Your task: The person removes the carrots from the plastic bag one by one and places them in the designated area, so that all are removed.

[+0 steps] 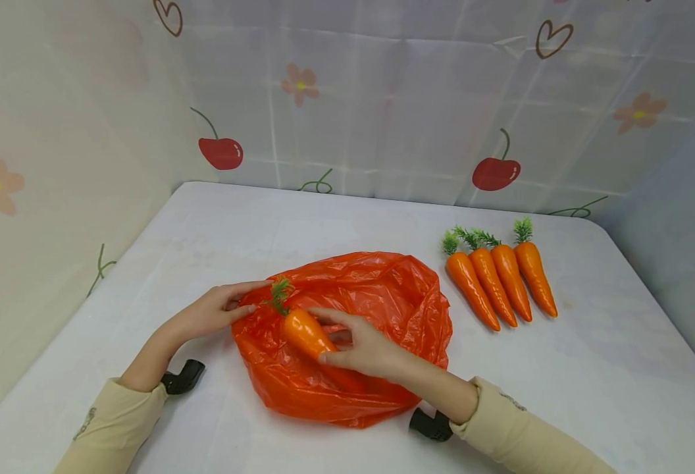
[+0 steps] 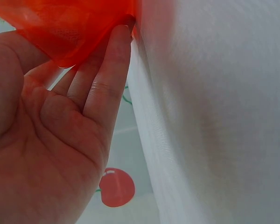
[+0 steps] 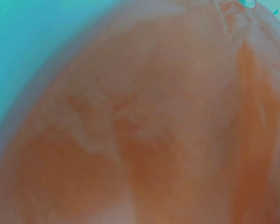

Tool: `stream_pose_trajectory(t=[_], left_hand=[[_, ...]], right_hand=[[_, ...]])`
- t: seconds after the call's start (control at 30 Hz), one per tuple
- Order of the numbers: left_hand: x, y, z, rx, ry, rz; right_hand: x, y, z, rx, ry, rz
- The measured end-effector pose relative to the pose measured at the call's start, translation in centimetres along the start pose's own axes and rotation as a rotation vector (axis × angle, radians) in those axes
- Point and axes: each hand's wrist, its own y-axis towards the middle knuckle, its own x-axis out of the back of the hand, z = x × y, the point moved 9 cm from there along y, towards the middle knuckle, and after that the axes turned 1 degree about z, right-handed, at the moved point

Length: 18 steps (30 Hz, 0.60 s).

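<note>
A thin red-orange plastic bag (image 1: 407, 296) lies spread on the table with its mouth open upward. My left hand (image 1: 214, 309) holds the bag's left rim between thumb and fingers; in the left wrist view, bag film (image 2: 60, 32) lies between that hand's thumb and fingers (image 2: 107, 88). Over the bag's mouth, my right hand (image 1: 365, 345) grips an orange carrot (image 1: 306, 332) by its lower part, its green leafy top pointing to the far left. The carrot's tip is hidden by the hand. The right wrist view is blurred, mostly filled by translucent bag film (image 3: 130, 116).
Several more carrots (image 1: 504, 280) lie side by side at the right, leafy tops away from me. The white table (image 1: 608, 368) meets a patterned curtain (image 1: 383, 112) at the back and sides. Black wrist devices (image 1: 184, 377) sit on both wrists.
</note>
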Motion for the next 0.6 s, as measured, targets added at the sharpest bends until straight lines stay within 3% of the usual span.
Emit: stream_pose_trajectory(t=[0.6], left_hand=[[0.0,0.0,0.2,0.003,0.04,-0.006]], right_hand=[[3.5,-1.4,0.4,0.02,0.017,-0.066]])
